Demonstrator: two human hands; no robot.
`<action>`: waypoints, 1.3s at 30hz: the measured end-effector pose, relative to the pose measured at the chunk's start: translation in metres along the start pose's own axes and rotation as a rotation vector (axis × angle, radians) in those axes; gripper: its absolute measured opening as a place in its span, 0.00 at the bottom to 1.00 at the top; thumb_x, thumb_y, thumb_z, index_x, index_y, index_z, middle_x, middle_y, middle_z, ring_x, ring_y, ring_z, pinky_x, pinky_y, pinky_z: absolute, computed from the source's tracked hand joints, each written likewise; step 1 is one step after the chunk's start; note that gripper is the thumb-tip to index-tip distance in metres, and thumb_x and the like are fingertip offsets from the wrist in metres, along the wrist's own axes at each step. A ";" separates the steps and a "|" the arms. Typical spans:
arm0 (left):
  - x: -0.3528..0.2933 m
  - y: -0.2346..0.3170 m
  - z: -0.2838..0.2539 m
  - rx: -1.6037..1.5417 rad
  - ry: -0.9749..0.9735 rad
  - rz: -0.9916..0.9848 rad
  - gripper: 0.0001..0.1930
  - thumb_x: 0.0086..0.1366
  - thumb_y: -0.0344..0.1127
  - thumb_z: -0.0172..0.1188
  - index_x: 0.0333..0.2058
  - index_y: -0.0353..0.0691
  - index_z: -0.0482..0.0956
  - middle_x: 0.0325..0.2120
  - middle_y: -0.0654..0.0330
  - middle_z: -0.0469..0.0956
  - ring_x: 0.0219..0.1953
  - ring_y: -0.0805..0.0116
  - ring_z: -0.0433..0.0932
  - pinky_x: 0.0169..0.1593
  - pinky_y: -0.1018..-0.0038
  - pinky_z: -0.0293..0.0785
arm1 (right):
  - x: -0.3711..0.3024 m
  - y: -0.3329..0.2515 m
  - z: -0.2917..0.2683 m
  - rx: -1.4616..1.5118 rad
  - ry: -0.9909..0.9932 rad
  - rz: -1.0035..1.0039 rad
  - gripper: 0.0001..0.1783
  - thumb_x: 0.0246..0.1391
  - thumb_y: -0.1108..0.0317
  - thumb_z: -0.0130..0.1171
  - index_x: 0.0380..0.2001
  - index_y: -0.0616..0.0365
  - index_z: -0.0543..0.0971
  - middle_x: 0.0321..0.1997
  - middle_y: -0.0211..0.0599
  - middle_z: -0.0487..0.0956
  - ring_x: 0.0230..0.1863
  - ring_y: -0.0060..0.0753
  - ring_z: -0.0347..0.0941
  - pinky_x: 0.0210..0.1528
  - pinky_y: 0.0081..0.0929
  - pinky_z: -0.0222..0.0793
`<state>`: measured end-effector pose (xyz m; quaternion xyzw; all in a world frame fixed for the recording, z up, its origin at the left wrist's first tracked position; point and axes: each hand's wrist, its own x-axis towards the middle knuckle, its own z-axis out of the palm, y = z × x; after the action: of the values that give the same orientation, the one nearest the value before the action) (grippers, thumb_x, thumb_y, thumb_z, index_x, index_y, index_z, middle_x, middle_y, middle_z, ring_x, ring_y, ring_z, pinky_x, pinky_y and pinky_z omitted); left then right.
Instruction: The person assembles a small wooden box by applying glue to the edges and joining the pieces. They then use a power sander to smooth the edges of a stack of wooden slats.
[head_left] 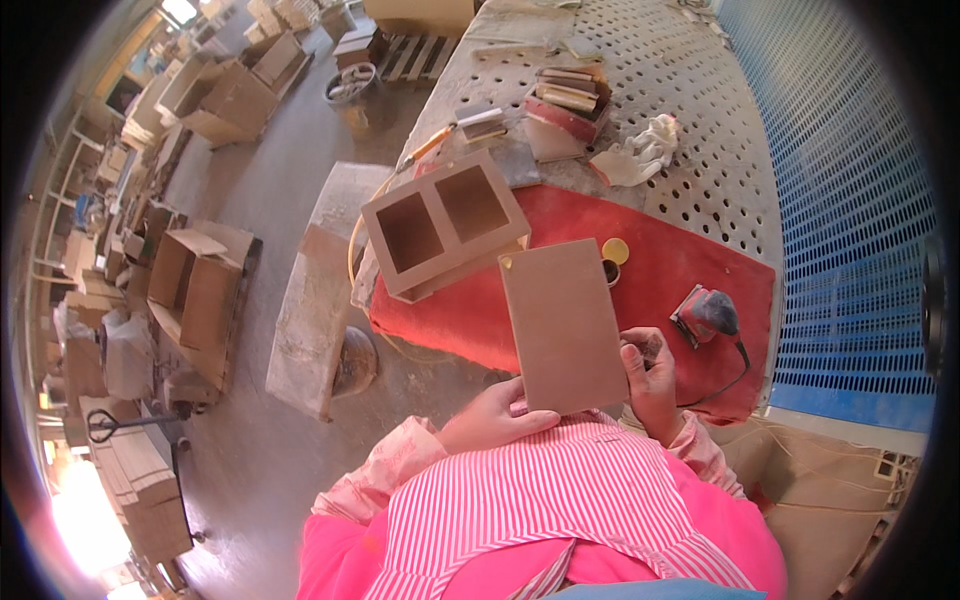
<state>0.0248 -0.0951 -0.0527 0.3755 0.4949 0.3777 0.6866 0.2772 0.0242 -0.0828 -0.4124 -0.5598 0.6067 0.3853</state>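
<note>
A flat brown rectangular board [563,325] is held up in front of my body, a small yellowish spot at its upper left corner. My left hand [502,418] grips its lower left edge, thumb across the front and the other fingers partly behind. At the lower right edge, my right hand [652,378] pinches the board between thumb and curled fingers. Beyond it, a brown box with two square compartments [445,225] sits tilted on the red cloth [590,225]. Just right of the board are a yellow lid [615,250] and a small dark-filled pot [610,271].
A corded sander [711,312] lies on the cloth at right. Farther back on the perforated table [700,90] are a white glove [640,152], a container of sanding pieces [570,105] and an orange-handled tool [430,145]. A blue slatted panel [850,200] borders the right; cardboard boxes [200,290] stand left.
</note>
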 end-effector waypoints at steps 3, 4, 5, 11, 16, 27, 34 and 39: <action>0.003 -0.002 0.010 -0.134 0.013 -0.032 0.33 0.72 0.41 0.69 0.68 0.30 0.70 0.63 0.54 0.77 0.66 0.66 0.74 0.70 0.68 0.68 | 0.005 -0.002 0.000 0.039 -0.060 0.003 0.16 0.74 0.61 0.63 0.55 0.61 0.76 0.46 0.32 0.82 0.45 0.17 0.76 0.48 0.22 0.75; 0.004 -0.002 0.014 -0.179 0.030 -0.021 0.31 0.73 0.39 0.68 0.68 0.31 0.70 0.62 0.56 0.78 0.64 0.67 0.75 0.69 0.69 0.69 | 0.007 -0.003 0.000 0.061 -0.071 -0.004 0.17 0.75 0.60 0.62 0.55 0.61 0.76 0.47 0.32 0.82 0.45 0.17 0.76 0.48 0.22 0.75; 0.005 -0.002 0.017 -0.222 0.051 -0.020 0.29 0.73 0.37 0.68 0.67 0.32 0.71 0.60 0.58 0.79 0.62 0.69 0.76 0.68 0.70 0.69 | 0.009 -0.005 -0.001 0.102 -0.080 -0.007 0.17 0.75 0.60 0.62 0.55 0.62 0.76 0.47 0.32 0.82 0.46 0.17 0.76 0.49 0.22 0.75; 0.003 0.013 0.019 -0.318 0.081 0.081 0.27 0.74 0.36 0.63 0.67 0.30 0.71 0.58 0.59 0.80 0.58 0.68 0.77 0.63 0.68 0.73 | 0.010 -0.012 -0.021 0.136 -0.086 -0.046 0.15 0.79 0.60 0.55 0.51 0.62 0.78 0.42 0.25 0.82 0.45 0.13 0.76 0.47 0.16 0.73; -0.012 0.046 0.019 -0.367 0.146 0.210 0.30 0.69 0.46 0.68 0.61 0.30 0.75 0.52 0.52 0.83 0.49 0.59 0.83 0.55 0.65 0.79 | 0.014 -0.012 -0.041 0.151 -0.105 -0.099 0.16 0.80 0.59 0.53 0.47 0.62 0.82 0.46 0.28 0.81 0.40 0.12 0.72 0.43 0.15 0.69; 0.018 0.144 0.049 -0.477 0.272 0.607 0.16 0.72 0.50 0.62 0.32 0.46 0.74 0.24 0.68 0.67 0.36 0.67 0.66 0.52 0.62 0.64 | 0.059 -0.032 -0.045 -0.306 -0.025 -0.776 0.31 0.49 0.78 0.73 0.60 0.61 0.83 0.59 0.49 0.83 0.48 0.43 0.86 0.48 0.33 0.84; 0.044 0.167 0.063 -0.623 0.175 0.570 0.18 0.79 0.56 0.55 0.38 0.47 0.76 0.26 0.67 0.70 0.39 0.65 0.71 0.58 0.58 0.66 | 0.094 -0.043 -0.066 -0.440 0.128 -0.856 0.29 0.46 0.80 0.71 0.56 0.58 0.86 0.45 0.47 0.88 0.43 0.45 0.88 0.41 0.37 0.85; 0.073 0.169 0.062 -0.617 0.127 0.527 0.24 0.81 0.58 0.53 0.49 0.39 0.79 0.43 0.60 0.79 0.53 0.58 0.75 0.66 0.57 0.64 | 0.102 -0.054 -0.087 -0.390 0.048 -0.685 0.20 0.57 0.76 0.68 0.54 0.61 0.86 0.38 0.46 0.86 0.37 0.41 0.85 0.38 0.34 0.79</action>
<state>0.0759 0.0340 0.0828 0.2420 0.2867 0.6936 0.6149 0.3216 0.1541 -0.0386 -0.2812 -0.7605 0.3154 0.4930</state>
